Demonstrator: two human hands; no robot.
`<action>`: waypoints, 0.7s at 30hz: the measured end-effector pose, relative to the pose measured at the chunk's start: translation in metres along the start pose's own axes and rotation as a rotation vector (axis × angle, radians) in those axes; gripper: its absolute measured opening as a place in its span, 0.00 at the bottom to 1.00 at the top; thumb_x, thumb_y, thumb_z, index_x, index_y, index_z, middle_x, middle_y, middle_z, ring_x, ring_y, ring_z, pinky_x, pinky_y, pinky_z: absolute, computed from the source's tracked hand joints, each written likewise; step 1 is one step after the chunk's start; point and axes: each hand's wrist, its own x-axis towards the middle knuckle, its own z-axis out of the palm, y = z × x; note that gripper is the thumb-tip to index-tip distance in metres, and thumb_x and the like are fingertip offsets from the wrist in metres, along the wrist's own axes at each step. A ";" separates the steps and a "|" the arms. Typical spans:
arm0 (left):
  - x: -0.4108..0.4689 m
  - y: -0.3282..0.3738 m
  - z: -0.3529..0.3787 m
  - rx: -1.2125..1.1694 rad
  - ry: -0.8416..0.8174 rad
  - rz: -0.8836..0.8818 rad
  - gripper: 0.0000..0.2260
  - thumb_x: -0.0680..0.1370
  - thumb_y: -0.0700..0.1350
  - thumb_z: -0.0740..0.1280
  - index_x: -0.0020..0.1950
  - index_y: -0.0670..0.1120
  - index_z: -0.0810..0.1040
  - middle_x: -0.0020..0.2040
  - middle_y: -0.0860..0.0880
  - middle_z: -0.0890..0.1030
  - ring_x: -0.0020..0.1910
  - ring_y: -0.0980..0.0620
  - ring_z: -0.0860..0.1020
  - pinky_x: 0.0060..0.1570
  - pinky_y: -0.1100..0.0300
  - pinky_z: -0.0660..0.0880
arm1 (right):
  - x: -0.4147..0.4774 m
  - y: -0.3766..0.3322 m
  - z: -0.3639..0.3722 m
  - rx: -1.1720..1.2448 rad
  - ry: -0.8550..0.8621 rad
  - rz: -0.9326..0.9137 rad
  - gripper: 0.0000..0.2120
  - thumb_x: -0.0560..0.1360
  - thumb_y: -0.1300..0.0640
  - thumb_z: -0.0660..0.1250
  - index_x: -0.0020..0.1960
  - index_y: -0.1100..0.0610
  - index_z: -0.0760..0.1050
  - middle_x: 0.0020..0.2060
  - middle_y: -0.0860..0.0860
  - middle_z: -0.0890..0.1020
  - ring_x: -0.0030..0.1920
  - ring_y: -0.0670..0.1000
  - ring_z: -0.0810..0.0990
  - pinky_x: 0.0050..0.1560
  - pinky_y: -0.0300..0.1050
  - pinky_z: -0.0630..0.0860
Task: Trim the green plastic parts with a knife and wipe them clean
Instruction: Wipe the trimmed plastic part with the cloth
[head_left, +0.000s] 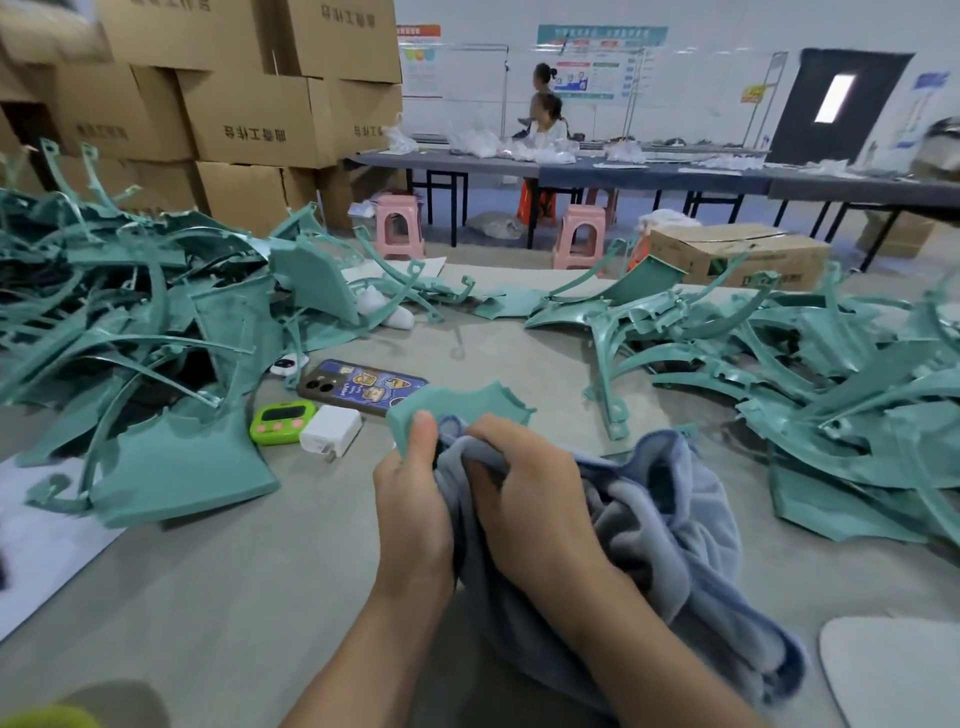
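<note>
My left hand (413, 499) grips a green plastic part (457, 402) at its near left corner, thumb on top. My right hand (524, 493) clutches a blue-grey cloth (670, 514) bunched against the part; the cloth trails to the right and down over the table. Most of the part lies hidden under the cloth and my hands. A pile of green plastic parts (130, 322) covers the left of the table, and another pile (810, 374) covers the right. No knife shows.
A phone (358, 387), a green timer (283, 423) and a white charger (331, 430) lie just left of my hands. A grey table (234, 597) holds it all. Cardboard boxes (249, 104) stack at the back left; pink stools (397, 223) and people sit beyond.
</note>
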 end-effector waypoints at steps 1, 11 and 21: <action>-0.002 -0.002 0.001 0.054 0.004 0.021 0.18 0.81 0.53 0.64 0.38 0.46 0.85 0.40 0.45 0.85 0.40 0.48 0.84 0.39 0.56 0.79 | 0.006 0.001 0.002 -0.008 0.040 0.088 0.16 0.80 0.51 0.63 0.36 0.51 0.66 0.30 0.45 0.73 0.34 0.46 0.72 0.37 0.45 0.67; -0.003 0.001 -0.001 0.038 0.127 -0.011 0.17 0.80 0.54 0.65 0.39 0.48 0.86 0.39 0.43 0.86 0.39 0.46 0.85 0.36 0.54 0.81 | 0.004 0.002 0.010 -0.285 -0.039 -0.028 0.05 0.80 0.54 0.58 0.46 0.48 0.70 0.36 0.44 0.73 0.36 0.50 0.72 0.34 0.48 0.67; 0.023 0.032 -0.030 -0.290 0.286 -0.168 0.13 0.80 0.55 0.68 0.56 0.46 0.83 0.49 0.48 0.88 0.47 0.47 0.87 0.37 0.45 0.83 | 0.006 0.060 -0.046 -0.275 0.206 0.268 0.13 0.80 0.52 0.61 0.38 0.51 0.65 0.28 0.47 0.73 0.32 0.55 0.74 0.34 0.46 0.65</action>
